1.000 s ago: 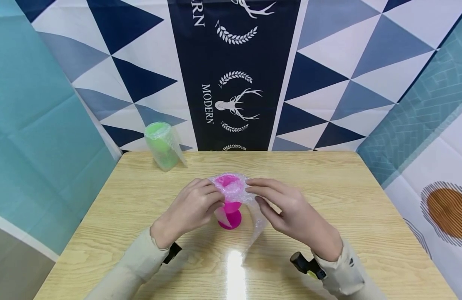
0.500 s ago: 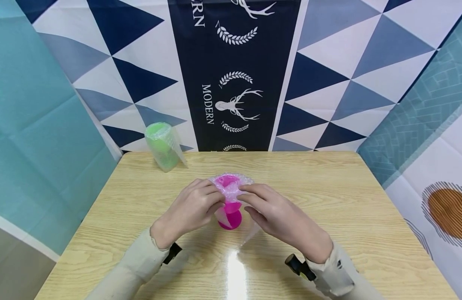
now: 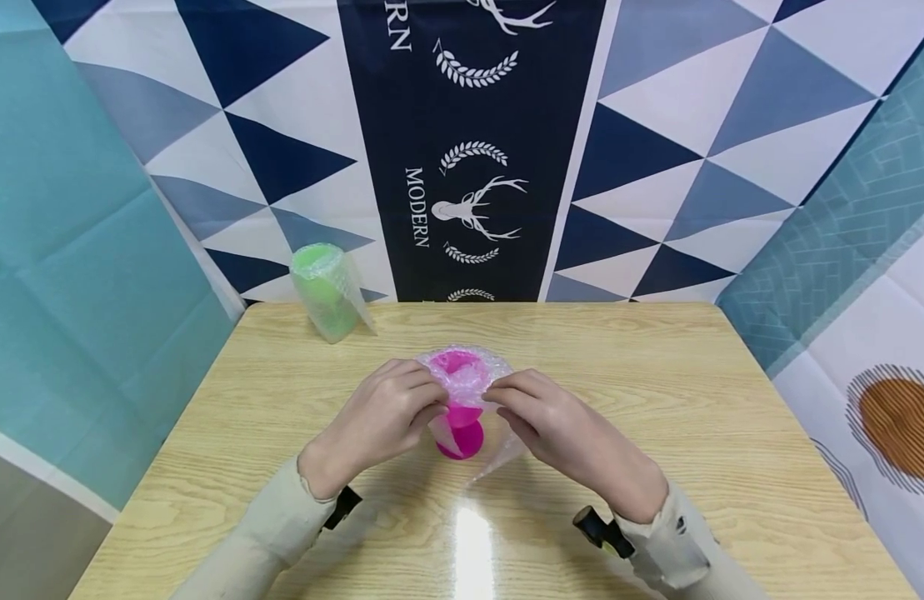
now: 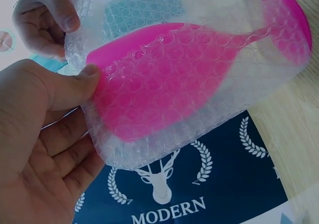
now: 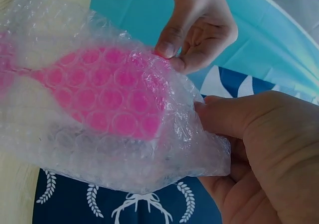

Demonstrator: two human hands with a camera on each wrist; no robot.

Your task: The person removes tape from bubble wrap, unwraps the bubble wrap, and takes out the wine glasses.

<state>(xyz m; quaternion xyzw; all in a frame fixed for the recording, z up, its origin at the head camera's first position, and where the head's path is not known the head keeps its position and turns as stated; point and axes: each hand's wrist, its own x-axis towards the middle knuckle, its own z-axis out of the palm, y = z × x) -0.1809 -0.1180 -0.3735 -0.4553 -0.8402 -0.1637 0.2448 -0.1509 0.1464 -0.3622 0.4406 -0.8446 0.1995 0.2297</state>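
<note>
A pink goblet point(image 4: 164, 79) with a stem and round foot stands upright on the table, partly wrapped in clear bubble wrap point(image 5: 184, 129). My left hand point(image 3: 382, 421) pinches the wrap and the goblet's rim between thumb and fingers. On the other side my right hand point(image 3: 562, 437) pinches the wrap's top edge, beside the rim. Below the hands, the pink foot point(image 3: 462, 440) shows, and a loose corner of wrap hangs to its right. The wrist views show the bubbled sheet lying over bowl and stem.
At the back left of the wooden table point(image 3: 626, 358) stands a green cup-shaped thing point(image 3: 325, 287) wrapped in bubble wrap. Patterned cloth point(image 3: 476, 150) hangs behind the table. Teal cloth point(image 3: 94, 250) covers the left side.
My right hand has moved left toward the goblet's rim, and its spread fingers have closed into a pinch on the wrap. The wrap's right flap has swung inward. My left hand stays in place.
</note>
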